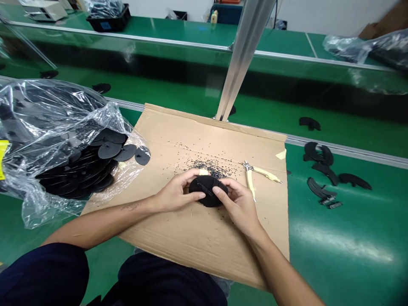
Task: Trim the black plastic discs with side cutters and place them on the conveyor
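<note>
A round black disc (208, 191) is held between both hands above the cardboard sheet (191, 238). My left hand (177, 191) grips its left edge, thumb on top and something yellow on a finger. On the disc's right side, my right hand (237, 202) holds on with its thumb pressed on the top face. Small black bits (213, 167) lie scattered just beyond the disc. Cutters with pale yellow handles (250, 180) rest on the cardboard to the right of my right hand, jaws spread toward the back.
A clear plastic bag (57, 110) spills many black discs (86, 170) at the left. Curved black parts (325, 170) lie on the green table (350, 238) at the right. A metal post (242, 59) rises behind the cardboard. A black bin (108, 21) stands on the back shelf.
</note>
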The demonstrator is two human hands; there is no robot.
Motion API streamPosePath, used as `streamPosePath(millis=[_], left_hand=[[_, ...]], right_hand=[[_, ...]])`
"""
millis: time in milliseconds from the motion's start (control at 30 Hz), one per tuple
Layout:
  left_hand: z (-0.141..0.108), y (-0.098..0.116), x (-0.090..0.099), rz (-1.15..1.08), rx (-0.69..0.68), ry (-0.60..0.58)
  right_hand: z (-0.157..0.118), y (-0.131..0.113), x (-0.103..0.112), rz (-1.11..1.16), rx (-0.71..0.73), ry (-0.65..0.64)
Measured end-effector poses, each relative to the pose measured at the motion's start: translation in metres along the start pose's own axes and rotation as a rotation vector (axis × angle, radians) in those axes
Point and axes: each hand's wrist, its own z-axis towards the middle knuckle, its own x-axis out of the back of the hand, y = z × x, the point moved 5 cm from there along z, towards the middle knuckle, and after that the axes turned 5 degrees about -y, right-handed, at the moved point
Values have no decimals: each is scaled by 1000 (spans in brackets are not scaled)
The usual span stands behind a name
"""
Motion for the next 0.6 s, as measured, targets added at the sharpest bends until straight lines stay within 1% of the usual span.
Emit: streamPosePath(millis=[133, 267, 367, 500, 600], left_hand=[[-1, 0, 1, 21, 5, 17], [-2, -1, 1, 20, 43, 8], [-2, -1, 1, 1, 56, 12], [-1, -1, 1, -17, 31, 24], [0, -3, 1, -47, 39, 20]], right_hand=[[0, -1, 0, -32, -4, -20], [-1, -1, -1, -115, -11, -56], [0, -2, -1, -118, 4, -39], [1, -2, 0, -81, 6, 3], [2, -1, 0, -64, -1, 6]])
